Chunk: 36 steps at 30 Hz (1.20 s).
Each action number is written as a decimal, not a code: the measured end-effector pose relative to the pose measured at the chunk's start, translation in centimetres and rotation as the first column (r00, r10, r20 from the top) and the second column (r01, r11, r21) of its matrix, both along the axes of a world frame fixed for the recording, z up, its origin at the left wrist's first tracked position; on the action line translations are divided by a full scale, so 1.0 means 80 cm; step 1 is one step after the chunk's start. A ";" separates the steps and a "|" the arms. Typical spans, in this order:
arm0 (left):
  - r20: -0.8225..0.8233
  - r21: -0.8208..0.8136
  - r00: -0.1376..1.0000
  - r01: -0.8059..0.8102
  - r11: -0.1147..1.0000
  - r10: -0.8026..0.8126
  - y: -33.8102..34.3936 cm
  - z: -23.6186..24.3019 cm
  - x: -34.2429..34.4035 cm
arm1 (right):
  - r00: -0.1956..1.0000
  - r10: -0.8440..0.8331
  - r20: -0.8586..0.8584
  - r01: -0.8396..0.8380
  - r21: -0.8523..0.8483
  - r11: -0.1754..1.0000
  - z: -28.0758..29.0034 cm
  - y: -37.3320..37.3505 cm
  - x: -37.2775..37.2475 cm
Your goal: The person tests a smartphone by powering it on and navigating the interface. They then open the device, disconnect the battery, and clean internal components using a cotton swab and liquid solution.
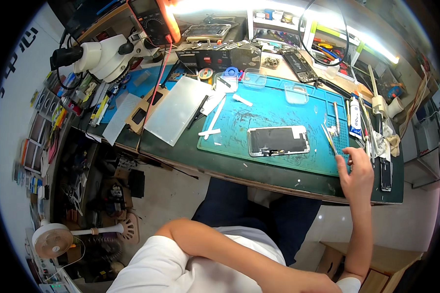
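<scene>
I am looking down through the head camera at a cluttered repair tabletop (278,178). In the centre of the frame a smartphone (277,140) is lying flat on a teal work mat (259,112), its white-framed inner side facing up and its parts exposed, so I judge the opening already done and the work inside unfinished; whether anything has been taken out of it, I cannot tell. The right hand (355,171) is reaching up from the lower right to the mat's right edge, fingers half curled and touching a thin pair of tweezers (329,137) lying there beside a metal screwdriver (336,117); it is not yet gripping them firmly, as far as I can see. The left hand is out of view: only the left forearm is crossing the bottom of the frame, folded against a white shirt, so I cannot tell its state. Left of the phone, a white plastic pry strip (216,119) and a frosted white sheet (177,110) are lying idle. A stereo microscope (100,57) is standing at the upper left, and an orange multimeter (154,19) at the top.
</scene>
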<state>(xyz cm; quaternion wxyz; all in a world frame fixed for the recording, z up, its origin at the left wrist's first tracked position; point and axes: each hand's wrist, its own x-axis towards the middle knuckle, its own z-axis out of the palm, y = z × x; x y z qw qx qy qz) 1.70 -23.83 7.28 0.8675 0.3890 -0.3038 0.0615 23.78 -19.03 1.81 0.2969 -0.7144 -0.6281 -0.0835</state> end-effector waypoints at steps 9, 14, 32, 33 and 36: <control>0.664 0.587 0.215 -0.742 -0.322 0.716 0.123 -0.111 -0.109 | 0.977 -0.205 -0.059 0.194 -0.157 0.968 -0.013 0.016 0.012; 0.687 0.569 -0.110 -0.533 -0.626 0.718 0.185 -0.116 -0.163 | 0.990 -0.136 0.042 0.139 -0.102 0.985 0.001 0.024 0.002; 0.672 0.698 -0.221 -0.130 -0.704 0.707 0.207 -0.119 -0.155 | 0.892 0.452 -0.025 -0.372 -0.608 0.701 0.068 0.149 -0.084; 0.672 0.696 -0.223 -0.134 -0.705 0.706 0.207 -0.118 -0.155 | 0.892 0.452 -0.004 -0.357 -0.621 0.698 0.071 0.150 -0.086; 0.672 0.697 -0.217 -0.138 -0.704 0.708 0.206 -0.119 -0.157 | 0.892 0.450 0.046 -0.316 -0.650 0.692 0.078 0.154 -0.090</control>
